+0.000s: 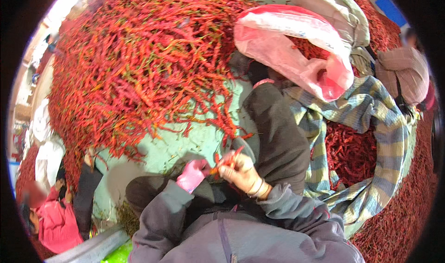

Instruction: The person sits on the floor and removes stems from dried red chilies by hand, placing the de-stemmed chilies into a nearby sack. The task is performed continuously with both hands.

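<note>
Above my lap my two hands almost meet. My right hand, bare with bands at the wrist, grips a few red chili peppers whose tips stick out past the fingers. A pink glove covers my left hand, whose fingers pinch the end of an orange-red chili pepper that reaches across to the right hand. The exact finger contact there is blurred. Beyond both hands lies a large heap of red chili peppers with green stems, spread on a pale green floor sheet.
At my right stand a checked cloth sack of red chilies and a pink-and-white sack, its mouth open. A co-worker in a red top sits at lower left. A pile of stems lies by my left knee.
</note>
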{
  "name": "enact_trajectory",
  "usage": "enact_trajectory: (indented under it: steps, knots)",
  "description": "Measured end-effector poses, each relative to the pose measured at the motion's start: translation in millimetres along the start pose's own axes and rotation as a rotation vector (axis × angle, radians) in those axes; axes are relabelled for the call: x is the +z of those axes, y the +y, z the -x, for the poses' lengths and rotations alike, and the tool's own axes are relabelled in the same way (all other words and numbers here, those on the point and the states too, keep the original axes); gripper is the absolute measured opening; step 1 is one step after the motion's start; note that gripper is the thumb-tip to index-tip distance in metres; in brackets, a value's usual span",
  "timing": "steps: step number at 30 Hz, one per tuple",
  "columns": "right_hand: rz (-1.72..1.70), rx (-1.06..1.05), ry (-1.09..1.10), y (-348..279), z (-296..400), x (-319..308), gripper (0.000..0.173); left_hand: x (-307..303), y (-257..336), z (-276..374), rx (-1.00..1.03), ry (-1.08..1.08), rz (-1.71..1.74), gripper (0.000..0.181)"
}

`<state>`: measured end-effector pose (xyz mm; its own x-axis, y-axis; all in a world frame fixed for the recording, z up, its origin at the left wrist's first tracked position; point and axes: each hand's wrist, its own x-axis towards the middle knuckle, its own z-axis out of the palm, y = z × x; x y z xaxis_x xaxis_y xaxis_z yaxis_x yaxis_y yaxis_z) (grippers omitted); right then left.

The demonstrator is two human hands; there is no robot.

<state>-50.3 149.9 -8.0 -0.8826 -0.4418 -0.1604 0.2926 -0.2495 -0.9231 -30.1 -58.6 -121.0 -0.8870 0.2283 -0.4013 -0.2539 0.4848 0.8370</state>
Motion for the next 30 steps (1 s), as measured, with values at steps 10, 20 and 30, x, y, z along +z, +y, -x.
enact_trajectory:
  steps: [10,20,30]
  knots:
    - [-0.274,-0.024,0.328,-68,-87,-130,0.015,-37,14,-9,0.06,0.103,-0.398,0.018]
    - [-0.211,0.273,0.008,41,-12,-25,0.012,-90,33,-47,-0.051,0.325,-0.48,0.016]
    - [-0.138,0.293,0.042,47,-33,-39,0.012,-82,-7,-85,-0.165,0.443,-0.407,0.02]
